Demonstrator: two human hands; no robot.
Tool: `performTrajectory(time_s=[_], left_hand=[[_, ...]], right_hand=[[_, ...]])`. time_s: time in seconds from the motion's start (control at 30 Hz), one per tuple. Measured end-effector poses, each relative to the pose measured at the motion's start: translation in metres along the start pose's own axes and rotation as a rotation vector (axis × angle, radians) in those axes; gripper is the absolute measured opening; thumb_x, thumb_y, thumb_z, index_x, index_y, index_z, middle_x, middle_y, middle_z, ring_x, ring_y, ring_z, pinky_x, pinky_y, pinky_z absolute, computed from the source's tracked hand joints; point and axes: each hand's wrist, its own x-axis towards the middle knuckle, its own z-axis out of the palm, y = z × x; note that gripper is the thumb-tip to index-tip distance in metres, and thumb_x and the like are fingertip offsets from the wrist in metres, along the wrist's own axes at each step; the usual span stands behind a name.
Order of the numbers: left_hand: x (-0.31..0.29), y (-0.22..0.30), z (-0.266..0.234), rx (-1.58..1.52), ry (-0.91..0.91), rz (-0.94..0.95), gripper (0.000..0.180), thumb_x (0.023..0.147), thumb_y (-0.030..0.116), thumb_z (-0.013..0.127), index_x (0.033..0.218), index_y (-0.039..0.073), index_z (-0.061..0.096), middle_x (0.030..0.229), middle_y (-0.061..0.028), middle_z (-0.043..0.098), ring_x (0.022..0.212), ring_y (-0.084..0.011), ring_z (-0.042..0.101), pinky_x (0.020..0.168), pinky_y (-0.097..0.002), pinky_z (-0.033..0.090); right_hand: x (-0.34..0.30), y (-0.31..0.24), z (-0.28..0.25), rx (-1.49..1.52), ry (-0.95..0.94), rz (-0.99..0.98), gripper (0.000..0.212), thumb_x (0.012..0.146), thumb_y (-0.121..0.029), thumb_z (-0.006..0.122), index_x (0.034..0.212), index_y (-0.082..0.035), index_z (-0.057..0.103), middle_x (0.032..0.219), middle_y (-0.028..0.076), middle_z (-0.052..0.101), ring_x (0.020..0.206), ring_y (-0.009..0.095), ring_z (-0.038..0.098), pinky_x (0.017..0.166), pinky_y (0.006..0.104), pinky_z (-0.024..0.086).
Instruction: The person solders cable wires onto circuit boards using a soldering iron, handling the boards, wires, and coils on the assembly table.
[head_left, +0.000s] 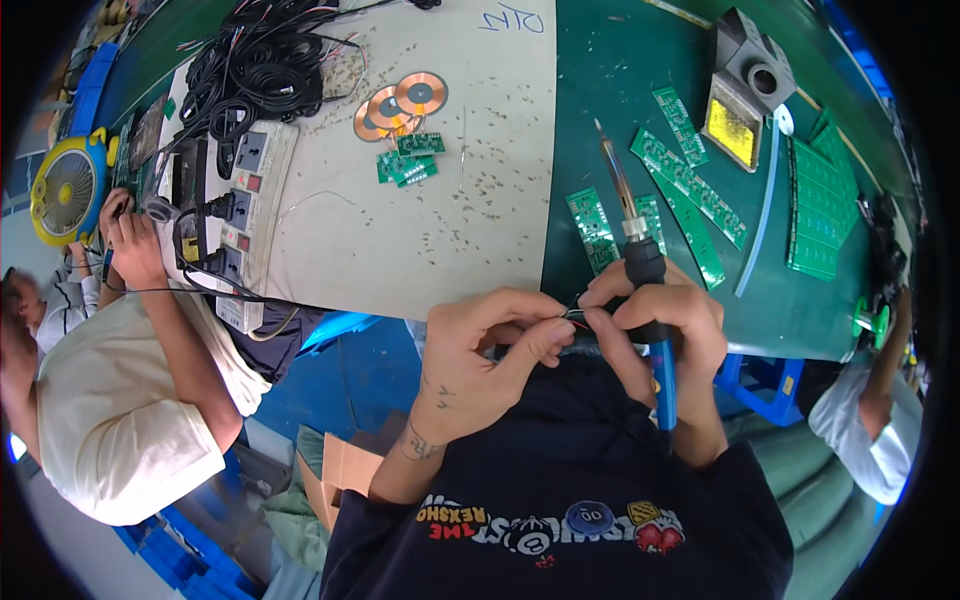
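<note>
My left hand (pixel 478 345) is closed at the table's front edge, thumb and forefinger pinching thin coloured wires (pixel 574 314). Facing it, my right hand (pixel 692 325) pinches at the same wires with its fingertips. The right hand also holds a blue-handled soldering iron (pixel 644 262), its bare metal tip pointing up and away from me. Fingers cover most of the wires, and I cannot make out what they lead to. Green circuit board strips (pixel 690 185) lie just beyond the iron. Three copper coils (pixel 420 93) and small green circuit boards (pixel 416 146) rest on the pale surface farther left.
Black cables (pixel 265 75) are heaped at the far left, above a power strip (pixel 250 190). At the far right stand a grey iron holder (pixel 752 62) with a yellow sponge (pixel 731 131) and green board panels (pixel 818 205). Co-workers sit on both sides; a fan (pixel 68 190) is leftmost.
</note>
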Motion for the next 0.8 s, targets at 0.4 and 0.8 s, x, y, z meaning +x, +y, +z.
performTrajectory(time_s=[0.4,0.8], left_hand=[[-0.009,-0.004,-0.006,-0.117,-0.064,0.056,0.012,0.090,-0.007,0.076,0.102,-0.007,0.073,0.088,-0.0141,0.079,0.073,-0.0165,0.075,0.070,-0.0215,0.061],[0.000,-0.013,-0.018,-0.415,-0.435,-0.183,0.012,0.092,-0.007,0.073,0.105,-0.007,0.072,0.087,-0.0163,0.078,0.073,-0.0171,0.075,0.069,-0.0225,0.060]], right_hand=[[-0.005,0.000,-0.004,0.166,-0.104,0.101,0.040,0.082,0.019,0.072,0.100,-0.010,0.050,0.088,0.018,0.071,0.076,0.027,0.068,0.068,0.0343,0.054],[-0.005,0.002,-0.002,0.272,-0.159,0.076,0.038,0.084,0.013,0.074,0.097,-0.013,0.050,0.085,0.017,0.072,0.074,0.025,0.067,0.067,0.0340,0.052]])
